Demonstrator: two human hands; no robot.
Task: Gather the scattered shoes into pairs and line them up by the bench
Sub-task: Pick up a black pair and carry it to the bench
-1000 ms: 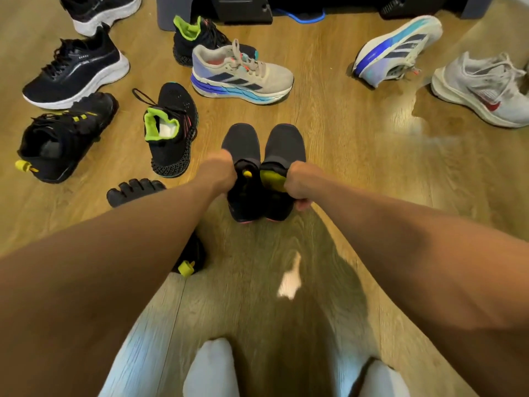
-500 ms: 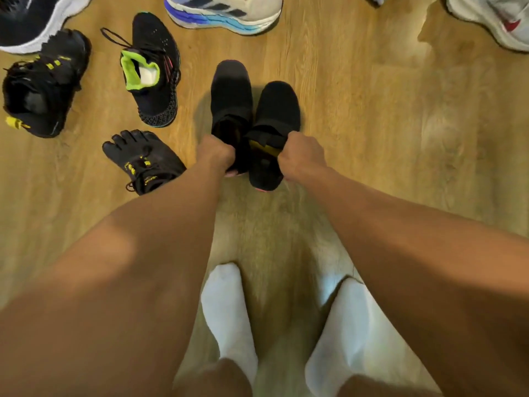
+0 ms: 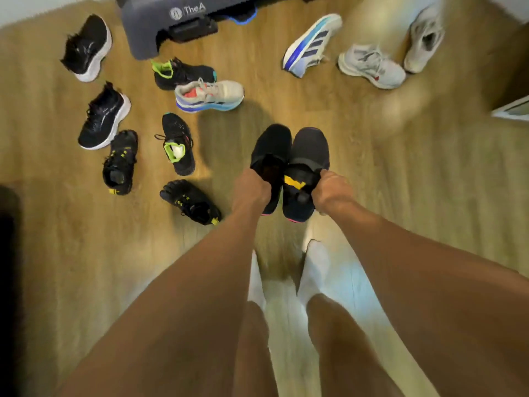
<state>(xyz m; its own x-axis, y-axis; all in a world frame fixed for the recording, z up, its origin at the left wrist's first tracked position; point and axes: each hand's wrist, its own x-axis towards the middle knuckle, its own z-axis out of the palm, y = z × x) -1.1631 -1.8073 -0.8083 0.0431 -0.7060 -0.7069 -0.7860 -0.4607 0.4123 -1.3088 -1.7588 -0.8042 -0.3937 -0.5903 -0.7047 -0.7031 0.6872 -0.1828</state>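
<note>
Nearest us, our white socks (image 3: 315, 267) stood on the wooden floor (image 3: 415, 181). Just past them our left hand (image 3: 252, 190) curled tight round the heel collar of one dark shoe (image 3: 272, 144). Our right hand (image 3: 332, 193) pinched the collar of its mate (image 3: 310, 147), with the yellow insole (image 3: 293, 183) showing beside the thumb. We held the two side by side, touching, toes pointing away. Half a second earlier the left one sat further forward; now the toes were almost level.

Left of the left hand lay a toe shoe (image 3: 189, 200), and beyond it a green-lined shoe (image 3: 177, 144) and a strapped shoe (image 3: 120, 161). Ahead and left of the grip lay a grey shoe (image 3: 209, 94), and past it stood the bench (image 3: 171, 24), which had been out of view before. Ahead and right lay a striped shoe (image 3: 312, 45) on its side, a white shoe (image 3: 372, 65) and a pale shoe (image 3: 425, 38).
</note>
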